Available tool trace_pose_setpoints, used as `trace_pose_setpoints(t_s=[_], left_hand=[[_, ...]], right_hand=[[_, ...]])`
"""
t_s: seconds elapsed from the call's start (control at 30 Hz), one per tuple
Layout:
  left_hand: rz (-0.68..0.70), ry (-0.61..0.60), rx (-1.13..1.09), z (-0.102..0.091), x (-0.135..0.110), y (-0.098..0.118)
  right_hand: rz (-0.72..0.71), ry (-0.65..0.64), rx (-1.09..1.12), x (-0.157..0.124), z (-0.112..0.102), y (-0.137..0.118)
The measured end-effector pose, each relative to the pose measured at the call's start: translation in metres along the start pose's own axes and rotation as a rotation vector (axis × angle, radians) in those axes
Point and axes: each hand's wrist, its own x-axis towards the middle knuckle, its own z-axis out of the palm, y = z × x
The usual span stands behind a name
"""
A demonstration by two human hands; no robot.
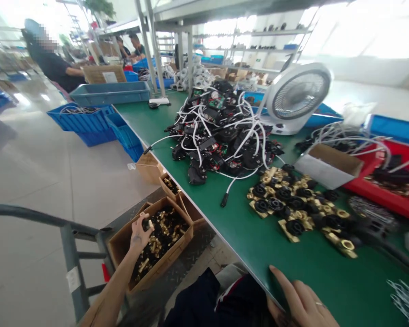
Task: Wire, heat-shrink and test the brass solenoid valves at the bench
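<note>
My left hand (pixel 141 234) is down over a cardboard box (pixel 187 236) on the floor side of the table. Its thumb and fingers curl around a brass fitting (pixel 150 224) with a dark part beside it. Below the hand, the box holds many loose brass and black fittings (pixel 167 227). My right hand (pixel 305 299) lies at the near edge of the green table (pixel 238 236), fingers stretched along the top and nothing in them. Beyond it sits a cluster of brass fittings with black caps (pixel 295 200).
A heap of black housings with white cables (pixel 221 131) covers the middle of the table. Behind it stands a white fan (pixel 300 93). A red bin (pixel 391 195) and a small white carton (pixel 327 168) are on the right. A metal rail frame (pixel 71 254) is on the left; co-workers sit farther back.
</note>
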Motion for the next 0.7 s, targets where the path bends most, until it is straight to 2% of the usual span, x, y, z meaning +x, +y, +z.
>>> trace_pose_setpoints(t_s=[0.1,0.17,0.23,0.33,0.4,0.43,0.5,0.6,0.7], left_hand=[[0.128,0.19,-0.192,-0.013,0.002,0.054],[0.271,0.235,-0.304,-0.028,-0.003,0.096],[0.43,0.223,-0.371,-0.043,-0.017,0.137],[0.836,0.073,-0.39,-0.055,-0.051,0.19],[1.001,-0.053,-0.3,-0.049,-0.073,0.217],[1.04,-0.09,-0.254,-0.042,-0.081,0.229],[1.056,-0.119,-0.217,-0.022,-0.09,0.249],[1.037,-0.098,-0.225,0.007,-0.09,0.279],[0.997,-0.059,-0.24,0.018,-0.087,0.302]], right_hand=[[-0.022,0.007,-0.062,0.01,-0.011,-0.005],[-0.003,-0.002,-0.07,0.012,-0.014,-0.008],[0.021,-0.021,-0.061,0.01,-0.014,-0.009],[0.055,-0.035,-0.039,0.008,-0.013,-0.011],[0.068,-0.04,-0.032,0.007,-0.014,-0.012],[0.073,-0.045,-0.031,0.007,-0.015,-0.013],[0.08,-0.056,-0.024,0.007,-0.016,-0.014],[0.082,-0.073,-0.011,0.008,-0.017,-0.015],[0.058,-0.069,-0.025,0.01,-0.018,-0.014]])
